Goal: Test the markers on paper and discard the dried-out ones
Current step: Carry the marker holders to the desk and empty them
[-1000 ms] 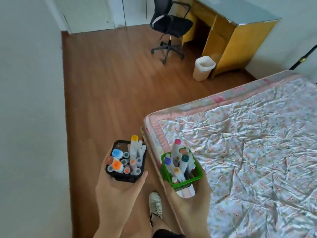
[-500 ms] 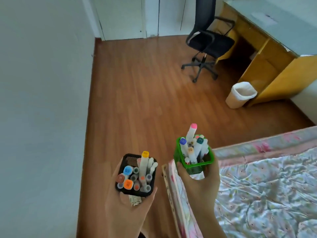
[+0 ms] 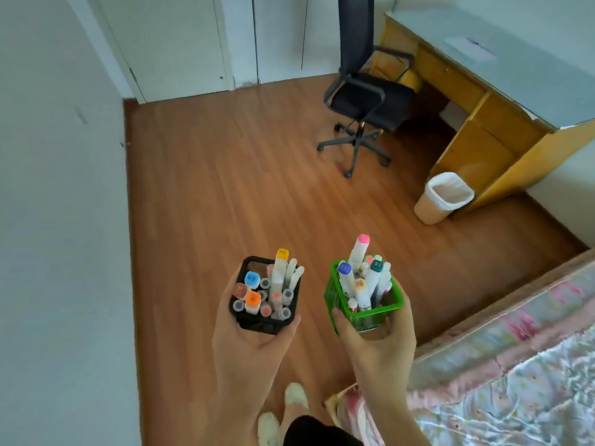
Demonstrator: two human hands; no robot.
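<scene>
The left hand (image 3: 254, 342) holds a black cup (image 3: 257, 320) full of markers (image 3: 277, 281); the right hand (image 3: 376, 342) holds a green cup (image 3: 363, 313) of markers. Both are up over the wide wood floor (image 3: 225, 188). The bed (image 3: 515, 365) edge is just right. The cap writing is too blurry to read.

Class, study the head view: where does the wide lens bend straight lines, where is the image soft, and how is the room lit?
Head view: wall and door edges lean and bow toward the frame's sides; bed and shoes look smeared, marker caps in the black cup and green cup read clearer; lighting is soft and even, with only a faint shadow under the chair.
</scene>
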